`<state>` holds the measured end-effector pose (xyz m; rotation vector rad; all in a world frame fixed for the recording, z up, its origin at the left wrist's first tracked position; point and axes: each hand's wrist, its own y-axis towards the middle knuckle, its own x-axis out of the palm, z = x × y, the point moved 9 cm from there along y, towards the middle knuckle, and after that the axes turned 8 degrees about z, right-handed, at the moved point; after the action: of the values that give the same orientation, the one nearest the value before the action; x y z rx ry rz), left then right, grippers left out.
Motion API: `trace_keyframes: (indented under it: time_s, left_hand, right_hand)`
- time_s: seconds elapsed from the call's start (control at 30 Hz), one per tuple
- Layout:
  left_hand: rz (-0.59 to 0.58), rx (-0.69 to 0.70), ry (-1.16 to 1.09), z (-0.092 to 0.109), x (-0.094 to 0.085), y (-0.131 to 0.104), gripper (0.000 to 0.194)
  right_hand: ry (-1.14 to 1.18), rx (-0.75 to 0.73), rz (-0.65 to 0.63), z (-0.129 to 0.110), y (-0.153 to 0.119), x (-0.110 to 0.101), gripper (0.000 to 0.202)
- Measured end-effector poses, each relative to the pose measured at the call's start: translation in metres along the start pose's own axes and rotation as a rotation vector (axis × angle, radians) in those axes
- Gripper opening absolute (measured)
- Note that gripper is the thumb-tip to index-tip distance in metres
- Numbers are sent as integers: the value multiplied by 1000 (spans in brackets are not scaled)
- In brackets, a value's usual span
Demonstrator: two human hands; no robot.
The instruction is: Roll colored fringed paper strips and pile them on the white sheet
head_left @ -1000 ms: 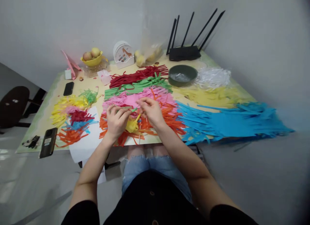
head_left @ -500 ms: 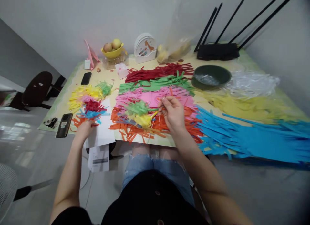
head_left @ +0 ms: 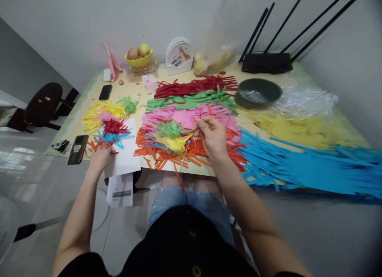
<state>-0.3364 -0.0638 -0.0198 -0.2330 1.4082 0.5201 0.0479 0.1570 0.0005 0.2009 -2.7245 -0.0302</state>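
Head view: the table (head_left: 78, 110) spreads beneath and beyond both hands. Blue paper (head_left: 322, 169), fringed, lies to the right of the right hand, with yellow paper (head_left: 286, 128) farther off on that side. Orange paper (head_left: 161, 159) and pink paper (head_left: 185, 117) lie beside and under the right hand's fingers; green paper (head_left: 179, 103), then red paper (head_left: 188, 88), are beyond them. The router (head_left: 267, 63) stands farther off, to the right of that hand's grip, with the plastic (head_left: 307, 102) and the dark bowl (head_left: 243, 102) nearer. A white sheet (head_left: 127, 150) lies just right of the left hand. The right hand (head_left: 213, 138) has thumb and fingers pinched together on the ends of the bunch (head_left: 174, 144), whose green and yellow strands lie left of the grip, over the pink and orange paper. The left hand (head_left: 100, 157) reaches down with its fingers at the orange strips (head_left: 98, 144); whether they grasp any, I cannot tell. One phone (head_left: 77, 150) lies left of that hand, a smaller black one (head_left: 105, 92) well beyond it
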Motion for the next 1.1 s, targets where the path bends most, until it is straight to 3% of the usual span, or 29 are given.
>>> trace_keyframes:
  time_s: [0.07, 0.1, 0.2, 0.23, 0.27, 0.3, 0.37, 0.5, 0.63, 0.73, 0.83, 1.1]
  left_hand:
    - [69, -18, -98, -3, -16, 5, 12]
    - [190, -51, -219, -5, -32, 8, 14]
    - [780, -168, -773, -16, -94, 5, 20]
    - [930, -175, -933, -13, -107, 3, 24]
    - [1008, -156, -1042, -3, -114, 3, 28]
    - [1002, -121, -1112, 16, -118, 7, 30]
    - [845, -52, -1210, 65, -114, 20, 28]
    - [373, -30, -1396, 170, -72, 33, 29]
    - [68, -67, -1593, 232, -32, 33, 39]
    - [-56, -59, -1742, 253, -19, 33, 42]
    - [-117, -64, -1803, 258, -13, 32, 39]
    - [-93, -39, -1749, 257, -14, 31, 38]
  right_hand:
    - [-19, -11, -9, 0, 0, 1, 31]
    - [-32, -20, -15, -1, 0, 2, 31]
    - [-60, -51, -22, -3, 0, 5, 32]
    - [-66, -59, -19, -4, 0, 6, 32]
    - [-74, -66, -17, -5, 0, 7, 33]
    - [-90, -73, -19, -7, -2, 10, 32]
    - [-135, -91, -41, -12, -6, 17, 29]
    - [-200, -147, -167, -29, -21, 41, 22]
    - [-241, -190, -257, -42, -34, 57, 20]
    - [-253, -204, -268, -45, -34, 59, 23]
    - [-255, -194, -268, -43, -32, 57, 25]
    - [-260, -182, -281, -44, -33, 56, 22]
